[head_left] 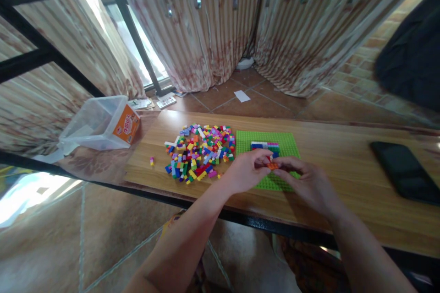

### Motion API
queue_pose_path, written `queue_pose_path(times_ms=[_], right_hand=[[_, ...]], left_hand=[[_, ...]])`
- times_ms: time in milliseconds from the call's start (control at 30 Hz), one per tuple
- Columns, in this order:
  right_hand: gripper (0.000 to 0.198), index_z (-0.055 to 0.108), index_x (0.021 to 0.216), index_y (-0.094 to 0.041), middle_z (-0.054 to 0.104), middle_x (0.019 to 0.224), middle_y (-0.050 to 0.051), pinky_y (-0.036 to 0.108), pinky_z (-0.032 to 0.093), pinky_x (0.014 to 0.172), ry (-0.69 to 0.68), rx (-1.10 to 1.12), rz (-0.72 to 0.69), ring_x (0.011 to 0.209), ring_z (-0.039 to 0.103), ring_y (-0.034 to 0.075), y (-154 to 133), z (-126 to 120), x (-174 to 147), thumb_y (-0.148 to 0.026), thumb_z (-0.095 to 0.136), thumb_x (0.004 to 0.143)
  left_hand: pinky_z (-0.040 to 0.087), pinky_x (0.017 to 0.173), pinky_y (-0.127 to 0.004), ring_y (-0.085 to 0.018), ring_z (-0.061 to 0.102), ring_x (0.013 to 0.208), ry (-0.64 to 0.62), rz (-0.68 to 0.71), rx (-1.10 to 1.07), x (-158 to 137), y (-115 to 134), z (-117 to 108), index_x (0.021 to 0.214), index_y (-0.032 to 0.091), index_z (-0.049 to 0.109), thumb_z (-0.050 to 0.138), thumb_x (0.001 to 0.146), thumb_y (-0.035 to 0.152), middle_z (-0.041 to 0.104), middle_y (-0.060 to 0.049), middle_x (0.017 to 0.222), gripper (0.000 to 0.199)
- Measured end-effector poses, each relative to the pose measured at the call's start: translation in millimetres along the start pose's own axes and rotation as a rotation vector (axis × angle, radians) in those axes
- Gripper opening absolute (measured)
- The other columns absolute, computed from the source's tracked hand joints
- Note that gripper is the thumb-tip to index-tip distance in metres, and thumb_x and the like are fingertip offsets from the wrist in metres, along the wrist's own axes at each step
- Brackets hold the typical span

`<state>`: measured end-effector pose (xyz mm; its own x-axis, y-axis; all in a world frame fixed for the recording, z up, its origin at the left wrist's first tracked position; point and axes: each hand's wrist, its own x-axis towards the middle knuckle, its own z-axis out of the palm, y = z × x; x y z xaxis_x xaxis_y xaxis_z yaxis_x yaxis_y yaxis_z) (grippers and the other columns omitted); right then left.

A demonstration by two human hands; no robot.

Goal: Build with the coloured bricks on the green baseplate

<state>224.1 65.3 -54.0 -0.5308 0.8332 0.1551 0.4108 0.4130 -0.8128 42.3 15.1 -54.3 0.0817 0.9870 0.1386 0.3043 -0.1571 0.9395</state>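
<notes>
Both hands meet over the near part of the green baseplate [288,145], and we see the left hand [244,171] and right hand [305,182] pinched together on a small orange brick [272,165], fingertips from each side touching it. We can't tell whether the brick is seated on the plate or held just above it. The baseplate lies flat mid-tabletop, its near edge close to the tabletop [343,178] front edge, mostly hidden by our hands. A short stacked row of bricks [265,146], blue, white and red, stands on the plate's far half, just beyond the fingers. The loose brick pile [199,151] sits just left of the plate, touching or nearly touching its left edge; one stray brick [151,161] lies apart toward the left end. A clear plastic tub [99,122] rests at the far-left corner, well apart. A dark phone [405,171] lies near the right end. Bare wood runs open between plate and phone, and along the far edge.
</notes>
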Motion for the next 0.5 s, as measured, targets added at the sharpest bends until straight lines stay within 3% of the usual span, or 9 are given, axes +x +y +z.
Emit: queue_pose_path(times_ms=[133, 333, 500], right_hand=[[0.026, 0.071, 0.1, -0.027, 0.074, 0.096, 0.003, 0.039, 0.054, 0.081, -0.062, -0.077, 0.006, 0.087, 0.069, 0.022, 14, -8, -2, -0.045, 0.062, 0.084], [0.026, 0.071, 0.097, -0.026, 0.074, 0.096, 0.005, 0.039, 0.054, 0.076, 0.008, -0.208, 0.01, 0.085, 0.068, 0.023, 35, -18, -5, -0.045, 0.06, 0.084], [0.025, 0.071, 0.099, -0.026, 0.071, 0.104, 0.006, 0.038, 0.053, 0.079, 0.036, -0.209, -0.049, 0.093, 0.067, 0.023, 29, -10, -2, -0.043, 0.059, 0.085]], left_hand=[[0.055, 0.082, -0.03, -0.014, 0.067, 0.085, 0.035, -0.009, 0.115, 2, -1, 0, 0.119, 0.016, 0.059, 0.057, 0.081, 0.009, 0.071, -0.005, 0.103, 0.039], [0.054, 0.086, -0.035, -0.018, 0.064, 0.089, 0.25, -0.084, 0.434, 5, -8, -20, 0.114, 0.016, 0.061, 0.053, 0.08, 0.009, 0.068, -0.006, 0.1, 0.035], [0.054, 0.088, -0.038, -0.021, 0.063, 0.094, 0.242, -0.122, 0.5, 4, -6, -14, 0.117, 0.014, 0.059, 0.055, 0.084, 0.017, 0.063, -0.01, 0.111, 0.034]])
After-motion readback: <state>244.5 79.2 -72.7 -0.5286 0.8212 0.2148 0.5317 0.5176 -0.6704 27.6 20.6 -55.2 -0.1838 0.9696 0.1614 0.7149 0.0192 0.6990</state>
